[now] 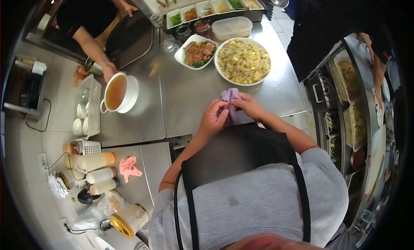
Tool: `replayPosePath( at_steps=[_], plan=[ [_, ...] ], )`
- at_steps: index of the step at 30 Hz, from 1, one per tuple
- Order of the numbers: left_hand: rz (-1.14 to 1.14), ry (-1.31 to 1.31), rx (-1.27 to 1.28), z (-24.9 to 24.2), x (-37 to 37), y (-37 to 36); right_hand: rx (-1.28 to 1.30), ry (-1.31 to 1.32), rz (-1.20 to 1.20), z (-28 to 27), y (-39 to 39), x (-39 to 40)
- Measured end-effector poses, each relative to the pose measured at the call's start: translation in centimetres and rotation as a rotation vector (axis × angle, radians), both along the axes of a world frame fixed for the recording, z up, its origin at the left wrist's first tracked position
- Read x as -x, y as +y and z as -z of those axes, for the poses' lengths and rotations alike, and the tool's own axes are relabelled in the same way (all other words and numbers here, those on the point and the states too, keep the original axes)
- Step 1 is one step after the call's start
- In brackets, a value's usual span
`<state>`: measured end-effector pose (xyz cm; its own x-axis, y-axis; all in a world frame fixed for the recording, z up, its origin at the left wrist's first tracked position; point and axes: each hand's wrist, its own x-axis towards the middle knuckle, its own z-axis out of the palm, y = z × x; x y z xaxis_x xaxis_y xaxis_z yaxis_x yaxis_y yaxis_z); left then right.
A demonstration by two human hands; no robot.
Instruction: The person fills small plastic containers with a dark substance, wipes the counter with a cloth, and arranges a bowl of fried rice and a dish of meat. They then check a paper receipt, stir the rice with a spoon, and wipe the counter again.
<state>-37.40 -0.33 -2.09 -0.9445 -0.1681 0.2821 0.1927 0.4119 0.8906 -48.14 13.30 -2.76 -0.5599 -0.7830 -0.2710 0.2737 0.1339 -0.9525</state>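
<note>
My left hand (213, 117) and my right hand (249, 107) are both closed on a crumpled purple cloth (230, 95), held in front of my black apron at the edge of the steel counter. Just beyond them sits a large white plate heaped with fried rice (243, 61). To its left stands a white bowl (197, 52) of browned meat with some green vegetable. A co-worker's hand (109, 72) at the left grips a white bowl of brown soup (116, 92), tilted above another white bowl or saucer (130, 96).
Topping containers (205, 9) line the counter's back, with a lidded plastic tub (232, 27) before them. A white basket (89, 105) holds small cups at left. Below it are sauce bottles (101, 175) and a pink cloth (130, 168). Food shelves (345, 103) and another person stand at right.
</note>
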Motion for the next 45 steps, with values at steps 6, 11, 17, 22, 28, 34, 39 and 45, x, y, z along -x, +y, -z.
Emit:
replayPosePath(
  at_steps=[6, 11, 17, 22, 28, 34, 39, 45],
  plan=[
    [-0.362, -0.331, -0.358, 3.2, 8.4, -1.1, 0.089, -0.093, 0.392, -0.2, 9.5, 6.7],
    [-0.332, -0.676, -0.523, 3.1, 14.0, -3.9, 0.004, -0.102, 0.483, 2.1, 13.2, 11.2],
    [-0.366, -0.567, -0.338, 4.3, 13.3, -3.0, 0.062, -0.170, 0.577, 4.4, 9.9, 13.1],
    [-0.613, -0.422, -0.050, 6.1, 10.6, -1.2, 0.165, -0.227, 0.431, 3.4, 8.2, 19.3],
    [-0.944, -0.479, -0.462, 6.1, 2.0, -2.9, -0.185, 1.075, 0.121, 5.7, 6.8, 21.4],
    [-1.121, -0.421, -0.476, 1.6, -3.8, -6.0, -0.617, 1.369, -0.020, 5.9, 0.9, 13.6],
    [-1.118, -0.370, -0.624, 3.5, -6.3, -9.0, -0.226, 1.446, -0.451, 4.7, -5.2, 6.0],
    [-1.173, -0.337, -0.455, 3.8, -6.6, -9.6, 0.170, 1.410, -0.851, 4.9, -7.3, -1.3]
  ],
)
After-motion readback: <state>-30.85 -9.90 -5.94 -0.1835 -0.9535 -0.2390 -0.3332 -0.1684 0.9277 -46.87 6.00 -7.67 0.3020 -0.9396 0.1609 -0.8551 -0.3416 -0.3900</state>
